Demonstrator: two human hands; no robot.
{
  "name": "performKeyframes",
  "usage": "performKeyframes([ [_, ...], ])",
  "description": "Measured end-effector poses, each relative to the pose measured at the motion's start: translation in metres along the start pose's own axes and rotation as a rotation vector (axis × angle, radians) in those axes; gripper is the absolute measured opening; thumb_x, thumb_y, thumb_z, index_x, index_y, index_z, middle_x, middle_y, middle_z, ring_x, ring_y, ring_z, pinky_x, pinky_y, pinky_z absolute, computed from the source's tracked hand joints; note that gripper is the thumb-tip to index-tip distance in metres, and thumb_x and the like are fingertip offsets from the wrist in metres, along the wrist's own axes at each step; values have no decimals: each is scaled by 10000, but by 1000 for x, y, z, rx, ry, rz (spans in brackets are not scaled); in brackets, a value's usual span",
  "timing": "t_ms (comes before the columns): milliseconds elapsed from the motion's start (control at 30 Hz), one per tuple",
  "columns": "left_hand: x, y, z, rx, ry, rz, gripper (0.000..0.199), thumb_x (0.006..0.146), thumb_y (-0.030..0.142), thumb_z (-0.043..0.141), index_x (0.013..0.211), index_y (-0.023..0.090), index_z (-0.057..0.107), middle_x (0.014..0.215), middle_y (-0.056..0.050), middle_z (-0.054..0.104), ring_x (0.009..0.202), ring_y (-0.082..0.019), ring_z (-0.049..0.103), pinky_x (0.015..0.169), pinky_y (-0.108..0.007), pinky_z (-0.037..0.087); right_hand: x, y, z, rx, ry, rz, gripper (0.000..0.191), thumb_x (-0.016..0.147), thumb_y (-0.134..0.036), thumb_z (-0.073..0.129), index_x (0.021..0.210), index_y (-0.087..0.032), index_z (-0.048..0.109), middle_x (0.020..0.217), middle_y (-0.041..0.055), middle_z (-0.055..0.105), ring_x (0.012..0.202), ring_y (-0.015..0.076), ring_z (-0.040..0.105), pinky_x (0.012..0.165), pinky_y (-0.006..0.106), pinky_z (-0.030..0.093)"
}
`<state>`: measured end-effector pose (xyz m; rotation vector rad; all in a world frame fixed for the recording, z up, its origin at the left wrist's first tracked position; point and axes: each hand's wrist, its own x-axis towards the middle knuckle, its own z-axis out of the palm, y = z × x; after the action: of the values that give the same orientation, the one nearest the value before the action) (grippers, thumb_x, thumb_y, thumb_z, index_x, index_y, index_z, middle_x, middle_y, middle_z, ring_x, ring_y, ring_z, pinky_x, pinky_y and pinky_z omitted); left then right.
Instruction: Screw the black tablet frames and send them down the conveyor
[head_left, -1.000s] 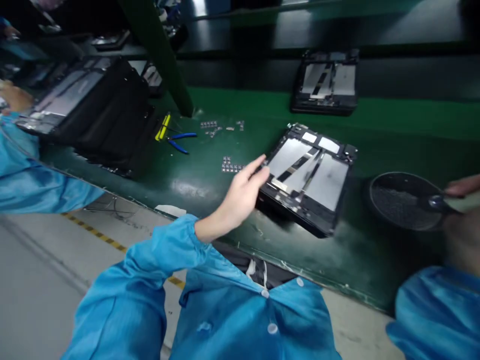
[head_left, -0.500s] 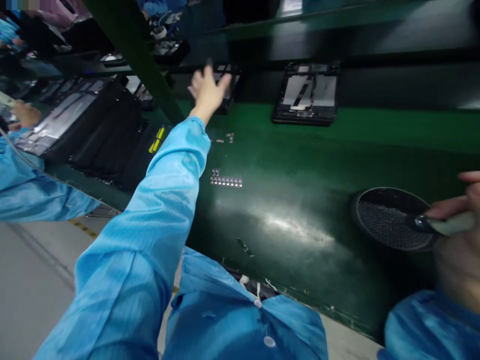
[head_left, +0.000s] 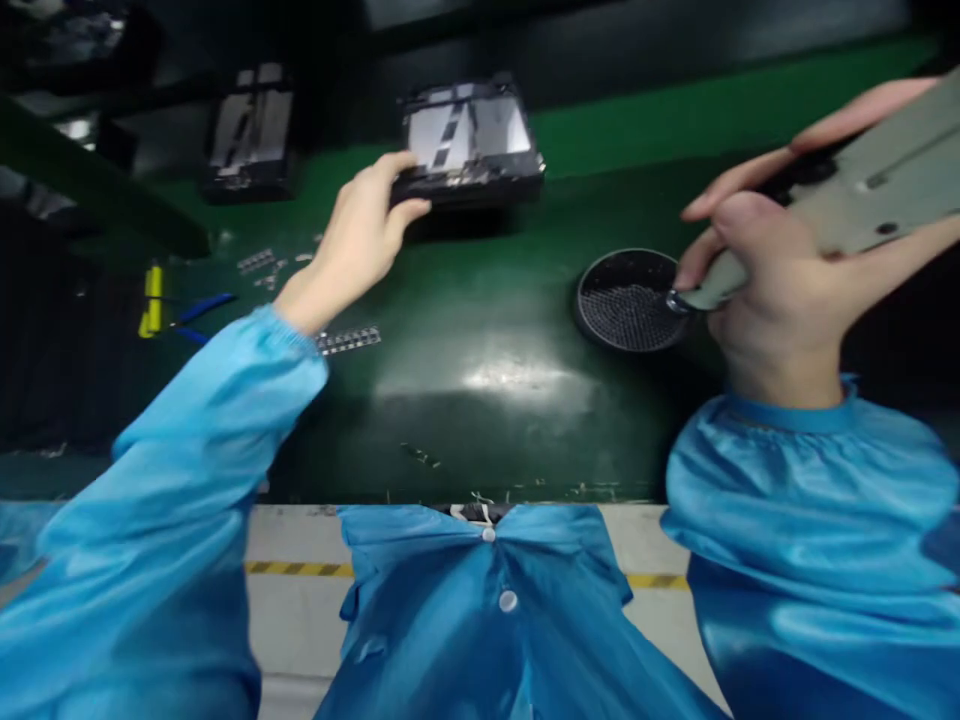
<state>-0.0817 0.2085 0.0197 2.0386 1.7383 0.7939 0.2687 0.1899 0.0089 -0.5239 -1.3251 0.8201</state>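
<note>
Having swung out to the far side a moment ago, the left hand [head_left: 360, 235] now has its fingers closed on the open-backed tablet [head_left: 469, 140] on the tabletop [head_left: 487, 370], so a fresh unit is secured, while the right hand [head_left: 780, 270] grips the electric screwdriver [head_left: 847, 205] at the screw dish [head_left: 626, 300].

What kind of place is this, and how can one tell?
Probably an electronics assembly line. A green belt carries open tablet frames, the right hand holds a power screwdriver by a screw tray, and the sleeves are blue.
</note>
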Motion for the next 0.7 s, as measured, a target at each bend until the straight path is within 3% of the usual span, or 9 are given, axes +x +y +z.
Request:
performKeyframes([
  [67, -60, 17, -12, -68, -36, -17, 563, 994, 464, 779, 1524, 330, 644, 1536, 8, 707, 1342, -356, 686, 1255, -564, 504, -1, 2, -2, 74, 17, -44, 347, 849, -193, 802, 1048, -124, 526, 903, 14, 486, 726, 125, 673, 394, 206, 367],
  [200, -186, 54, -12, -47, -43, -97, 555, 1036, 349, 724, 1575, 407, 604, 1582, -44, 625, 1528, -373, 587, 1292, -575, 512, -8, 2, 1, 116, 57, -65, 324, 857, -143, 740, 1078, -114, 505, 933, 14, 467, 655, 92, 621, 404, 236, 337],
  [300, -236, 69, -3, 102, -97, -137, 570, 1042, 323, 715, 1587, 434, 586, 1573, -111, 596, 1495, -404, 611, 1166, -626, 606, -12, 4, 2, 143, 46, -97, 306, 860, -97, 715, 1109, -93, 538, 1091, 38, 509, 678, 83, 635, 410, 245, 339],
  [367, -239, 67, -4, 155, -182, -104, 687, 978, 418, 808, 1616, 471, 558, 1589, -111, 602, 1465, -449, 624, 1140, -684, 611, -14, 5, 1, 120, 19, -106, 284, 873, -83, 705, 1121, -86, 568, 1179, 44, 501, 695, 69, 641, 415, 247, 354],
  [433, -224, 57, -13, 152, -178, -77, 791, 896, 545, 860, 1621, 550, 542, 1589, -40, 635, 1457, -479, 623, 1192, -746, 560, -15, 6, 1, 78, 0, -89, 269, 891, -99, 709, 1122, -85, 572, 1207, 46, 477, 705, 61, 644, 426, 251, 379],
  [567, -180, 19, -40, 202, -35, -175, 646, 923, 658, 737, 1547, 667, 570, 1542, 139, 678, 1434, -455, 635, 1248, -737, 510, -18, 9, 0, 98, -5, -73, 315, 874, -139, 752, 1113, -108, 549, 1202, 24, 494, 711, 63, 646, 443, 231, 389],
  [700, -149, -11, -53, 222, -131, -190, 546, 897, 703, 761, 1431, 641, 669, 1471, 185, 712, 1364, -421, 653, 1225, -696, 514, -23, 7, -4, 107, 87, 65, 396, 792, -212, 844, 1091, -135, 596, 1120, 16, 507, 834, 88, 695, 480, 196, 418],
])
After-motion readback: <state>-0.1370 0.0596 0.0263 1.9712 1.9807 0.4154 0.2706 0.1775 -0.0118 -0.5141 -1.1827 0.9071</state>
